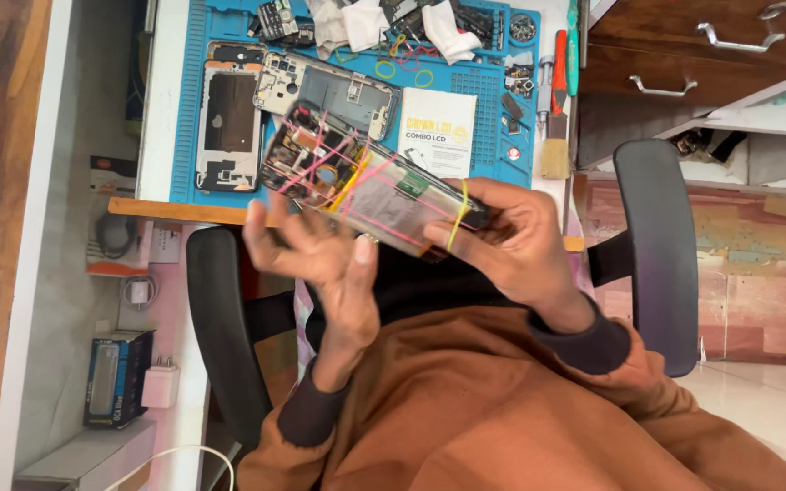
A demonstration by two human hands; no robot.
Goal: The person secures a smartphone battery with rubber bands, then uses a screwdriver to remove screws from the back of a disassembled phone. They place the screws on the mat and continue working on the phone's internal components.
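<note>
Worktop (161,109): white, with a blue repair mat (188,136) laid on it. The person sits at it in a black chair (657,245).

Opened phone (370,182): back cover off, bound crosswise with pink and yellow rubber bands, held in the air above the near edge of the mat, tilted. Right hand (516,245) grips its lower end, fingers closed around the body, a yellow band (457,214) running over them. Left hand (320,250) sits under the near side with fingers spread and loose, blurred, so contact is unclear.

Risks, as I judge them: one firm grip only, so a slip would drop the phone onto the mat edge or the lap; a stretched band could snap or roll off and let the layers shift; a band dragged over the exposed board may catch a small part.

Phone frame (229,123): flat on the mat, left.

White booklet (437,132): right of centre.

Brush (555,150): at the mat's right edge.

Loose rubber bands (407,64): far side.
</note>
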